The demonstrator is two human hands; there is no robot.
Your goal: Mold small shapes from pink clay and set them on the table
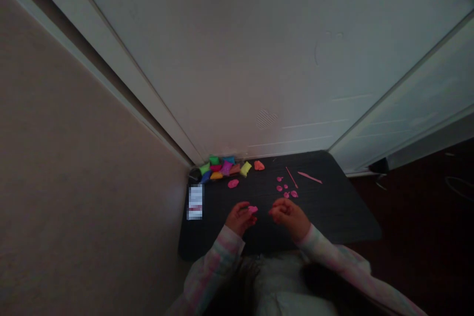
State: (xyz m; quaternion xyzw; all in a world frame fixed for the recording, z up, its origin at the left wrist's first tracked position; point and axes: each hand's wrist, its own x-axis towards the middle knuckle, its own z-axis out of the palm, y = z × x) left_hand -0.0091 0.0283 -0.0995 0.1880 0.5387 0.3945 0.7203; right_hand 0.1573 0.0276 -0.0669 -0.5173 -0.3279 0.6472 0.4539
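Observation:
My left hand (237, 219) is closed in a pinch on a bright pink piece of modelling clay (253, 209), raised over the dark table. Facing it, a little to the right, my right hand (292, 217) has its fingertips pressed together; whatever may be between them is too small to make out. Just beyond the right hand lie several small pink clay pieces (294, 193). A thin pink stick tool (292, 177) and a flat pink clay knife (310, 177) rest behind those. Past my left hand sits a flattened pink clay lump (233, 183).
Several coloured clay packets (226, 167) stand along the back left of the black table (344, 215). Beside them is an orange clay lump (259, 165). A blurred-out white rectangle (195, 202) lies at the left edge. A white panel (222, 84) rises behind the table.

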